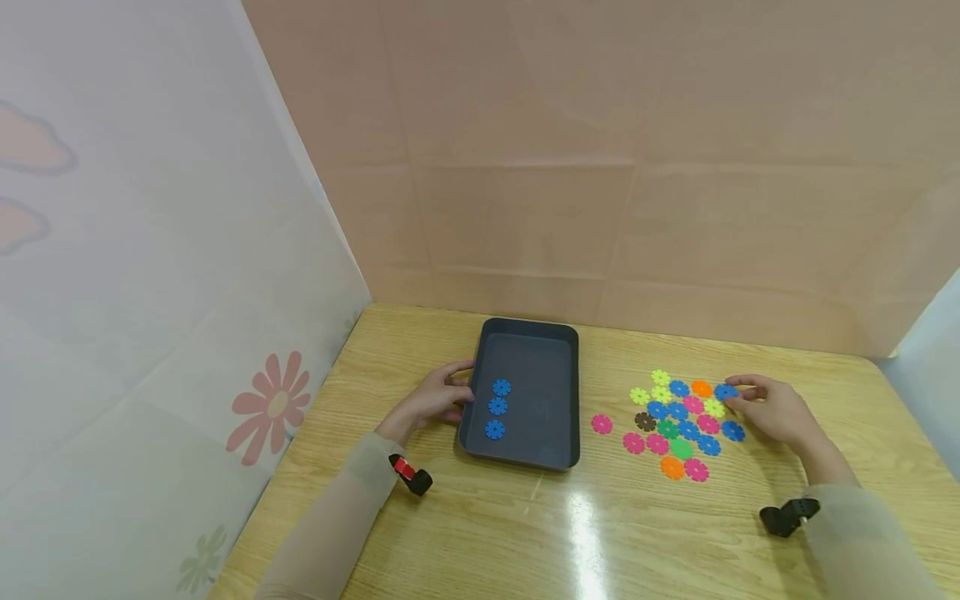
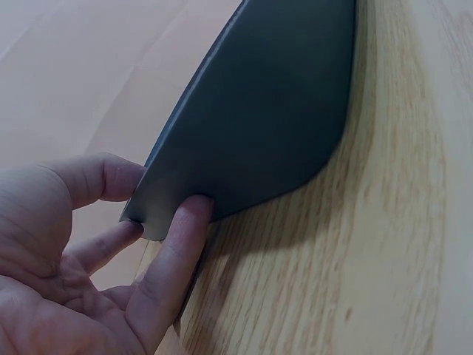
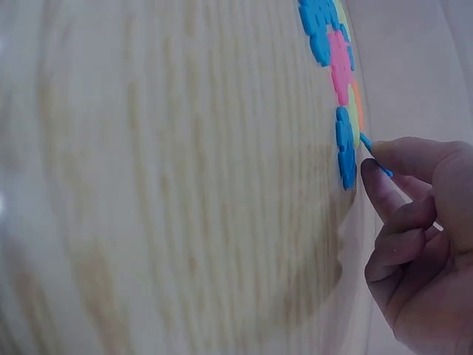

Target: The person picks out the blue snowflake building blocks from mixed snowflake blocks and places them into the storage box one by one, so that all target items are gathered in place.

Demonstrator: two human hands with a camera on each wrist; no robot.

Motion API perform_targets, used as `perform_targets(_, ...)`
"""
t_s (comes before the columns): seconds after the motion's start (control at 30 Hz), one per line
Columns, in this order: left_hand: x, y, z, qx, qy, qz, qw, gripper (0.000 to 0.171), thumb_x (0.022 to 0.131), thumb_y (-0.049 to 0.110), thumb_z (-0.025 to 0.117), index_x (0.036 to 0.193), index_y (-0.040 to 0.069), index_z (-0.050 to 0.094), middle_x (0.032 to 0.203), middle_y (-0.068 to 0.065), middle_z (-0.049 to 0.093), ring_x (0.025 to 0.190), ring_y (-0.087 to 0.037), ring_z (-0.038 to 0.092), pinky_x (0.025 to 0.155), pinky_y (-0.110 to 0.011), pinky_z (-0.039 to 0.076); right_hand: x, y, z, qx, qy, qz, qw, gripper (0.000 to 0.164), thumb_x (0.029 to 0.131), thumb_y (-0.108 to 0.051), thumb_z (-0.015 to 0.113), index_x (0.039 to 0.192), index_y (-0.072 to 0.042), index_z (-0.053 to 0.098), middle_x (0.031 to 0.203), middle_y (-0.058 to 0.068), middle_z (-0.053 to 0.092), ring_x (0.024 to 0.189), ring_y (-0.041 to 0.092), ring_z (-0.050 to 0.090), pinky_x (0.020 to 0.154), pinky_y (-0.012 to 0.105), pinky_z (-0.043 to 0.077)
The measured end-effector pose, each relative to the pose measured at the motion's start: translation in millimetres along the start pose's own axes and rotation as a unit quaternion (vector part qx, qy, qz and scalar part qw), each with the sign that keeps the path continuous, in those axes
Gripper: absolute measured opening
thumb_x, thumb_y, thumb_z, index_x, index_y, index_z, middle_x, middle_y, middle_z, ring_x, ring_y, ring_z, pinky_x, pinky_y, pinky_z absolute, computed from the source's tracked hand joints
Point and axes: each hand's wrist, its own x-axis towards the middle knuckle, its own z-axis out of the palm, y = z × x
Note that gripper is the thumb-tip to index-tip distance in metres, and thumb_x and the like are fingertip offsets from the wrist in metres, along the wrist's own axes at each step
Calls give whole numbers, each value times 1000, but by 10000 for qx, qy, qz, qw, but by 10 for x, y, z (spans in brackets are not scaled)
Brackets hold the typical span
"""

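Observation:
A dark grey tray (image 1: 525, 358) lies on the table, with a column of three blue notched discs (image 1: 497, 406) on its left side. My left hand (image 1: 435, 396) holds the tray's left edge; in the left wrist view, fingers (image 2: 188, 222) press the tray's outer wall (image 2: 259, 118) and others meet its rim. At the right, my right hand (image 1: 776, 410) pinches a blue notched disc (image 1: 726, 392) between thumb and fingertip. In the right wrist view that blue disc (image 3: 375, 153) is tilted edge-on, just beside another blue disc (image 3: 345, 148) on the table.
Several loose discs in pink, yellow, orange, green, brown and blue lie right of the tray, among them a green disc (image 1: 681, 448). One pink disc (image 1: 602, 424) sits apart, nearer the tray. Walls stand behind the wooden table (image 1: 480, 533) and to its left.

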Motion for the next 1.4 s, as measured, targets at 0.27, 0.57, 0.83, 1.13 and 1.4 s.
perform_targets(0.27, 2, -6, -3, -14, 15, -16, 10000, 74, 92, 9, 69, 160, 19, 43, 122, -19, 62, 90, -26, 67, 66, -39, 61, 6, 22, 19, -13, 169, -109, 9998, 50, 105, -31, 63, 139, 6, 57, 123, 39, 59, 110, 54, 55, 82, 62, 48)
perform_targets(0.57, 12, -14, 6, 28, 23, -24, 10000, 74, 91, 9, 70, 159, 19, 44, 121, -19, 63, 90, -26, 68, 66, -39, 61, 14, -104, -7, 97, 281, -246, 9993, 54, 104, -36, 64, 141, 3, 57, 123, 34, 61, 108, 50, 57, 74, 39, 51)
perform_targets(0.83, 18, -14, 9, 13, 57, -14, 10000, 74, 91, 9, 70, 159, 19, 44, 119, -18, 62, 89, -25, 67, 65, -38, 61, 57, -327, 1, 78, 456, -514, 9976, 49, 103, -33, 66, 139, 0, 61, 120, 29, 64, 110, 50, 58, 73, 33, 50)
perform_targets(1.13, 15, -10, 7, 10, 9, 14, 10000, 73, 92, 8, 68, 159, 19, 44, 117, -17, 62, 88, -25, 67, 65, -38, 61, 113, -567, 60, 261, 535, -798, 9950, 44, 103, -28, 67, 138, -1, 62, 118, 27, 67, 104, 45, 64, 67, 33, 55)
perform_targets(1.4, 13, -15, 1, 34, 21, 24, 10000, 73, 92, 8, 68, 159, 19, 44, 117, -17, 63, 89, -26, 68, 67, -39, 62, 172, -731, 153, 443, 437, -887, 9941, 45, 104, -30, 66, 138, -2, 62, 119, 25, 67, 111, 45, 59, 92, 62, 50)
